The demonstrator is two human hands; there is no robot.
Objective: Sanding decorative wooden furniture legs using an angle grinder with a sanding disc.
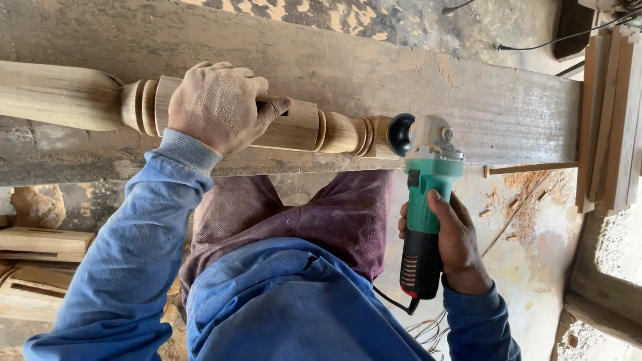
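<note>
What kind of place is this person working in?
Probably a woodworking shop. A turned wooden post lies on a long, dusty plank bench, a green and black handheld power grinder meets its end, and cut wooden boards are stacked nearby.

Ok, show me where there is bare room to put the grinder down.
The grey plank is bare between the end of the turned wooden post and the stacked boards, and along its far edge above the post. The near edge is crowded: the left hand grips the post, and the right hand holds the green grinder against the post's end.
</note>
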